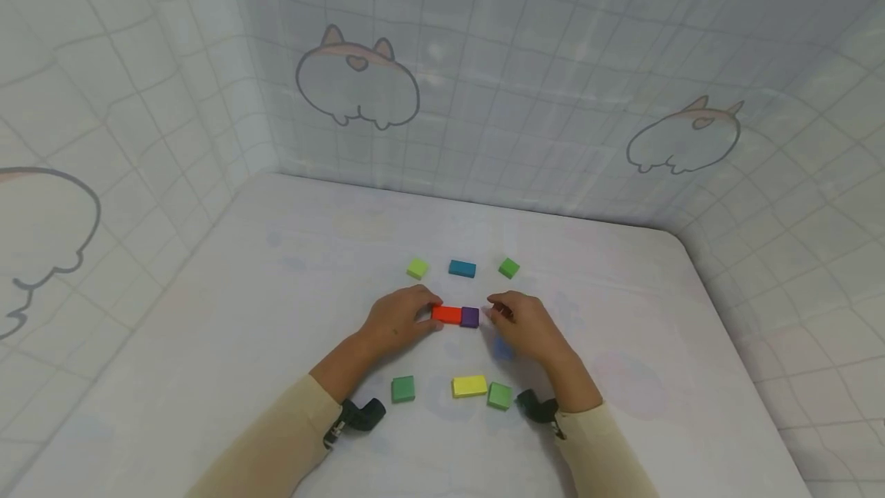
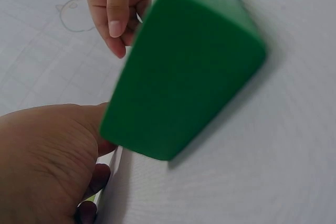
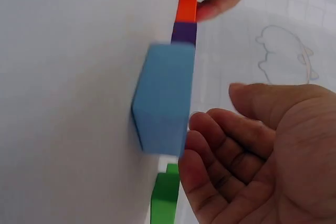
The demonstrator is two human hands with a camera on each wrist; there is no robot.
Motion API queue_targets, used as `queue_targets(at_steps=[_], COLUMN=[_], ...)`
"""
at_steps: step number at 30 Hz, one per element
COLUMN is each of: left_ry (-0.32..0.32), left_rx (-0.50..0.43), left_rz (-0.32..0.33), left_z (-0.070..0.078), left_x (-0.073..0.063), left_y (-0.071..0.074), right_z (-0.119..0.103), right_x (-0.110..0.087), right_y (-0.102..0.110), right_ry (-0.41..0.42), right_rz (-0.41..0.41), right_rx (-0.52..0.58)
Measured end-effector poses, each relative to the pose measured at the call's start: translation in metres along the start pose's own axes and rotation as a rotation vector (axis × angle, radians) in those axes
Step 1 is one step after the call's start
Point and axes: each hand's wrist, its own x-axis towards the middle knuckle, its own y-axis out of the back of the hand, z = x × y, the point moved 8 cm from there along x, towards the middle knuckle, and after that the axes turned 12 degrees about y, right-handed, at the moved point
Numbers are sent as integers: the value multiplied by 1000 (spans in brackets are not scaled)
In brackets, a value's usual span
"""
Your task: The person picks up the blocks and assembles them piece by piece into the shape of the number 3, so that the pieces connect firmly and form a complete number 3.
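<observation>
My left hand [image 1: 397, 321] pinches the left end of a red block [image 1: 448, 315] between thumb and fingers. A dark purple cube [image 1: 470, 317] touches the red block's right end, in line with it. Just right of the cube is my right hand [image 1: 528, 325], fingers loosely bent, nothing between them and a small gap to the cube. Beside that hand lies a light blue block [image 1: 503, 348], large in the right wrist view [image 3: 165, 93]. A green block [image 2: 184, 72] fills the middle of the left wrist view and hides part of the red block's surroundings.
Behind the hands lie a lime block [image 1: 418, 268], a dark blue block [image 1: 462, 268] and a green block [image 1: 508, 268]. Nearer are a darker green block [image 1: 403, 389], a yellow block [image 1: 469, 386] and another green block [image 1: 500, 396]. Patterned cloth walls [image 1: 484, 98] surround the white table [image 1: 311, 237].
</observation>
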Motion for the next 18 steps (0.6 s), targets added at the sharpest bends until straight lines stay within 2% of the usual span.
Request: queue_targets(at_steps=[12, 18], left_ry=[17, 13], left_rx=[1, 3], left_rz=[-5, 8], left_z=[1, 0], left_x=[-1, -1], left_y=[0, 1], right_z=[20, 27], right_x=[-1, -2], right_y=[22, 27], right_ry=[-5, -43], right_rz=[113, 106], right_rx=[-56, -82])
